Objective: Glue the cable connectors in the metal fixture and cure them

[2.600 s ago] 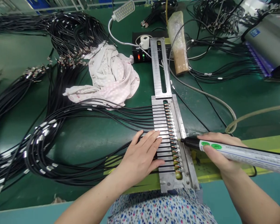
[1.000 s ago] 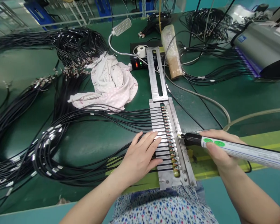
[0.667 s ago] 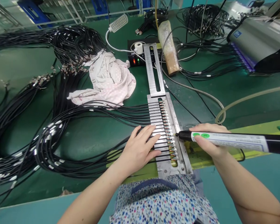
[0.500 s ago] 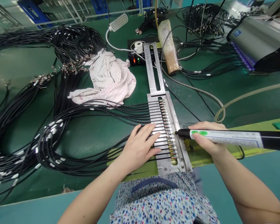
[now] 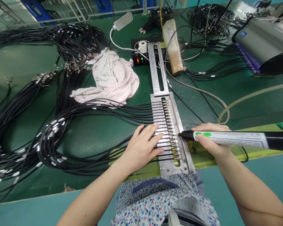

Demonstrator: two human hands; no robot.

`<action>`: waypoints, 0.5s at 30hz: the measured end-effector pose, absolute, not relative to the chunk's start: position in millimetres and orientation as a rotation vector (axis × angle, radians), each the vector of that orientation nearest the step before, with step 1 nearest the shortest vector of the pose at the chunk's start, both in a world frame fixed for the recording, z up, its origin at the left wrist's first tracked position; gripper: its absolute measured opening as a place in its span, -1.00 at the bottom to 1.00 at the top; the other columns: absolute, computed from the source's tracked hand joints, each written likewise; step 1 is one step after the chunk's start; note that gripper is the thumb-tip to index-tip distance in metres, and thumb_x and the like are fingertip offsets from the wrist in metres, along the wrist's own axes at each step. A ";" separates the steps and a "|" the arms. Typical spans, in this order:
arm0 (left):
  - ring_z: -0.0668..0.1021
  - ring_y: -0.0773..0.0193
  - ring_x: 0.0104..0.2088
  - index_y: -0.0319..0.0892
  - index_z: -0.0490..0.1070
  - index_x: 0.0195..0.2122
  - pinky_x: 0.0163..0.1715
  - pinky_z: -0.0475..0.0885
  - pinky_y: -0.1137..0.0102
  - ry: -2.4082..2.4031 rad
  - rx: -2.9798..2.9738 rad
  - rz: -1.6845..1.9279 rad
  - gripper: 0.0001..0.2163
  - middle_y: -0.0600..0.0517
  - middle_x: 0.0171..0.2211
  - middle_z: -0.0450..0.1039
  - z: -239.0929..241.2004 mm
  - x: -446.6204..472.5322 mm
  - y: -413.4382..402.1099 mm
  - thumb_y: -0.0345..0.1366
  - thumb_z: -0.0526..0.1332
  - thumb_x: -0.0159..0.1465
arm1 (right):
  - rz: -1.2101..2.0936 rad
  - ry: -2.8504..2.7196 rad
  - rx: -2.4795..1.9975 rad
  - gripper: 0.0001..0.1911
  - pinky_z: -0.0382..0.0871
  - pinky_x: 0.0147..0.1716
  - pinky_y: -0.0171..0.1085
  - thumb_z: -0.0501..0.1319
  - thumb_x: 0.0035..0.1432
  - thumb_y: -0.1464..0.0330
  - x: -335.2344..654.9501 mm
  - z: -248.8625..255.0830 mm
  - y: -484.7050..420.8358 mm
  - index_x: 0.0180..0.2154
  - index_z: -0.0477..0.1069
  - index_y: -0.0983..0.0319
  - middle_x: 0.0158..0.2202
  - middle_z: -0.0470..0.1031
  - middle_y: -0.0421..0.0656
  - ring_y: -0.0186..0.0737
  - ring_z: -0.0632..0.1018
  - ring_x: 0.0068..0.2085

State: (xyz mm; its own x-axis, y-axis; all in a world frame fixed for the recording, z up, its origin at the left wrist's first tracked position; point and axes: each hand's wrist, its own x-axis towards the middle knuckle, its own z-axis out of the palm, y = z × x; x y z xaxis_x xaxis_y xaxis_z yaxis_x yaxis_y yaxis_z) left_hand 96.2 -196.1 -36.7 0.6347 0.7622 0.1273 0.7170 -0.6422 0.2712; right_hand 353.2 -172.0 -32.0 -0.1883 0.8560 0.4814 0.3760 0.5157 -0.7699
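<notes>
bare forearms (image 5: 94, 197), floral-print garment (image 5: 155, 201)

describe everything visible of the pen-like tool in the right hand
The pen-like tool is a long slim barrel with a black tapered tip, a white printed label, two round green stickers near the front and a black rear reaching the picture's right edge. It lies nearly level, tip pointing left at the connectors in the metal fixture; contact there is unclear. The right hand grips it near the front.
</notes>
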 end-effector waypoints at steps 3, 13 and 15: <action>0.24 0.04 0.18 -0.20 0.30 0.05 0.15 0.10 0.07 1.217 2.659 0.346 -0.65 -0.19 0.18 0.19 -36.2 96.1 -196.4 -0.14 0.07 0.31 | 0.626 -1.784 -1.023 -0.85 0.36 -0.64 -0.36 0.25 -0.06 0.46 353.3 -32.4 -171.3 -0.37 0.51 0.15 -0.49 0.54 -0.24 -0.32 0.50 -0.57; 0.25 0.03 0.17 -0.19 0.29 0.05 0.14 0.10 0.06 1.217 2.671 0.350 -0.65 -0.20 0.18 0.19 -37.6 95.6 -196.0 -0.15 0.06 0.31 | 0.607 -1.796 -0.982 -0.87 0.37 -0.66 -0.36 0.24 -0.06 0.45 352.1 -26.7 -170.4 -0.39 0.50 0.13 -0.53 0.54 -0.24 -0.30 0.51 -0.58; 0.25 0.03 0.17 -0.19 0.29 0.06 0.14 0.11 0.06 1.217 2.668 0.349 -0.65 -0.20 0.17 0.19 -37.4 95.6 -196.0 -0.15 0.06 0.31 | 0.603 -1.795 -0.987 -0.87 0.38 -0.66 -0.35 0.24 -0.06 0.44 351.9 -26.8 -170.2 -0.40 0.50 0.13 -0.53 0.54 -0.24 -0.28 0.52 -0.58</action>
State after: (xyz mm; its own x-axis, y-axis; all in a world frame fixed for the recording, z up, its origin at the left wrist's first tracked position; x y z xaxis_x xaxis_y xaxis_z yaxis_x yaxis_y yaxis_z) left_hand 95.6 -196.0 -37.4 0.6356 0.7602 0.1348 0.7159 -0.6457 0.2658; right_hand 351.9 -170.2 -26.8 -0.2071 0.8349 0.5099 0.3578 0.5498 -0.7548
